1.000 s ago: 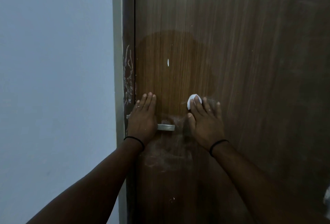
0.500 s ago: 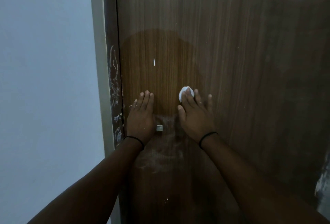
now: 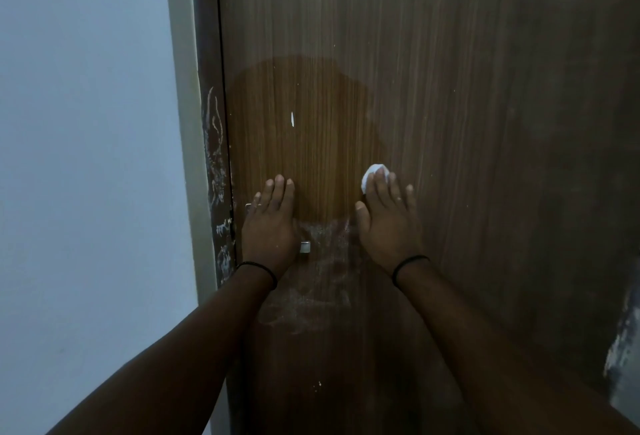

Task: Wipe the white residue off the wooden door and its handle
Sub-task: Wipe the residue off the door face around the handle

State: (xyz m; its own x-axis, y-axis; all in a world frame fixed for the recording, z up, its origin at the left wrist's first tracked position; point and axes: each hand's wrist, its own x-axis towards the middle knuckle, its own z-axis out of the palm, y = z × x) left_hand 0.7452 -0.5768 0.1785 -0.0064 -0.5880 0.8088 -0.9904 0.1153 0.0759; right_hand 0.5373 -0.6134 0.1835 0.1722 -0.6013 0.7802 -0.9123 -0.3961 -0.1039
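- Partly done: door (image 3: 450, 88) looks clean above the handle (image 3: 305, 247).
- Residue (image 3: 311, 282) remains below the handle.
- Right hand (image 3: 388, 220), flat, presses a wipe (image 3: 371, 176); left hand (image 3: 268, 223) flat, empty.

A: Where is there open room on the wooden door (image 3: 450, 88)?

B: Above and to the right of both hands, the panel is flat and bare.

A: What blocks the way?

B: The metal handle (image 3: 305, 247) juts out between the hands, mostly under the left hand (image 3: 268, 226); the door frame (image 3: 211, 157) borders the left edge.
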